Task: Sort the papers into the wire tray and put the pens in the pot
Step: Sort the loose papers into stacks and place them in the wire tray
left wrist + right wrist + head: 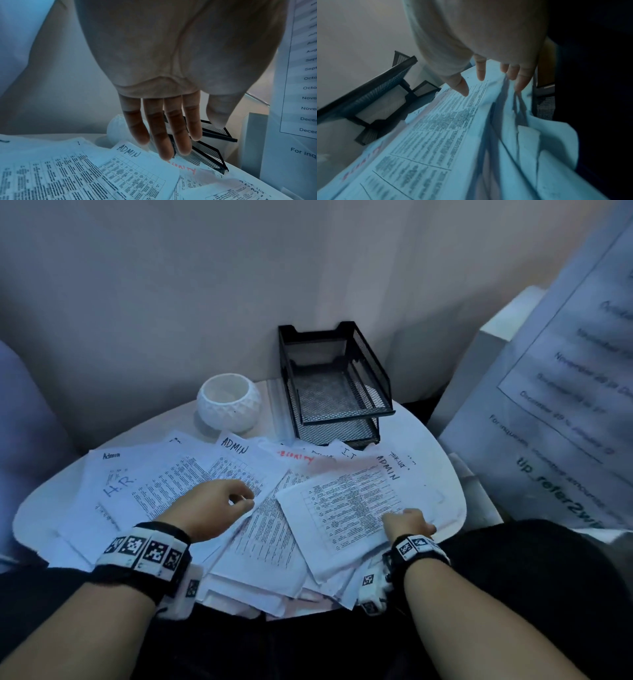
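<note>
The papers (260,508) are white printed sheets, many with dense tables and blocks of small type, some headed by hand in marker: "ADMIN", "Admin", "H.R.", "I.T." and a red word partly covered; they lie in a loose, overlapping heap that covers most of the tabletop (37,508) from the near edge to the middle, several sheets hanging over the near edge; the top sheet (346,508) on the right side, a printed table, sits skewed across the others with its near corner lifted. The right hand (407,523) is at that sheet's near right corner; in the right wrist view its thumb lies on top of the page and the other fingers (522,79) go under the sheets' edges, so it pinches the paper. The left hand (209,510) hovers over the middle of the heap, its fingers (159,135) straight, close together and pointing down, gripping nothing.

The wire tray (334,386), black mesh with two tiers, stands at the far edge of the tabletop against the wall, its lower front touched by the farthest sheets; the pot (227,402), white, round and faceted, stands just left of it, near the heap's far edge. A large printed notice (561,392) leans beyond the right edge; no pens can be made out among the sheets.
</note>
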